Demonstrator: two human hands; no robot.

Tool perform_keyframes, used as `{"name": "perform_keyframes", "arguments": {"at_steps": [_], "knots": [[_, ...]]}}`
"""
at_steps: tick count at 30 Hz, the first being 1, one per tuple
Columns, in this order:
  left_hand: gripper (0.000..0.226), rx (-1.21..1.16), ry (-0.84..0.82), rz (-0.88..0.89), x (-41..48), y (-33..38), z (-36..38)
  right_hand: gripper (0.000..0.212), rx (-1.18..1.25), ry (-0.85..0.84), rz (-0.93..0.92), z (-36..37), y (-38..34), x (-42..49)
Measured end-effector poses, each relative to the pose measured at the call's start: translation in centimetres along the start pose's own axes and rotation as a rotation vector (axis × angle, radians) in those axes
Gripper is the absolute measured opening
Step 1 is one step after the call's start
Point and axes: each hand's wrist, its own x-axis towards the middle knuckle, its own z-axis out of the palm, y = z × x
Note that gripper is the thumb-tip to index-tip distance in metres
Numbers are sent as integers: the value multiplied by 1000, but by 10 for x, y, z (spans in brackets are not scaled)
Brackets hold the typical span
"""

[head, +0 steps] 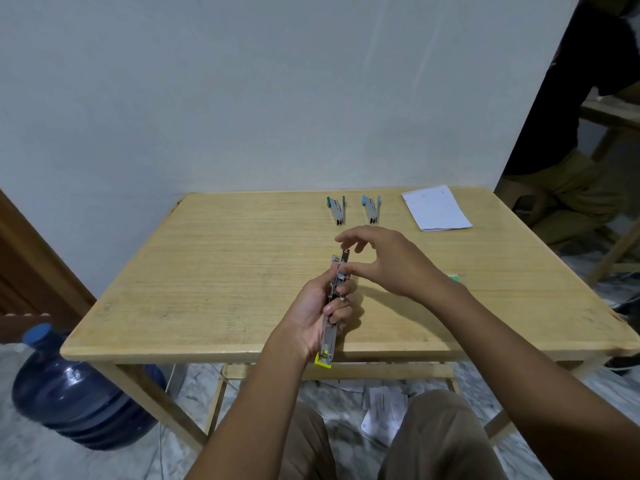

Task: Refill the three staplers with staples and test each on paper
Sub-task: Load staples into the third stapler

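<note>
The left hand (322,313) had its grip clamped around the middle of the yellow stapler (329,344), held just above the near edge of the bench (214,258). The stapler's long axis ran straight away from the person, its yellow end nearest the body and a metal arm raised at the far end, so it looked to be open for loading. The right hand (388,261) came in from the right and arched over that far end. Its thumb pressed at a small silvery piece (341,273), probably a strip of staples, against the open channel, and its curled fingers hovered beside the tip of the raised arm. Whether that grip was pinching the piece or only pushing it could not be told. The coming move likely turned on this line: the strip would have to lie along the same near-to-far axis as the channel and slide in just ahead of the left fingers, with the right hand being the one placed to feed it. The green stapler (336,211) and the blue stapler (371,209) lay side by side further back, well apart from both hands, with the paper (436,209) to their right. A green box (454,277) showed just behind the right wrist.
</note>
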Motion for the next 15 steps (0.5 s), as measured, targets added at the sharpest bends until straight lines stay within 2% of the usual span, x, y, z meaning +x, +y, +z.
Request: {"name": "perform_keyframes", "arguments": {"at_steps": [3,5,9,13,15], "knots": [[34,-21,4,-24,1,0,-1,16,-21,76,-8,2,9,-5],[35,-38,7,-26,1,0,-1,8,-45,61,-24,2,12,-9],[38,-44,28,-8,2,0,-1,13,-136,28,-78,7,14,-14],[39,-32,68,-4,2,0,-1,16,-100,58,-145,9,14,-19],[37,-13,92,1,2,0,-1,24,-90,15,-189,8,12,-23]]}}
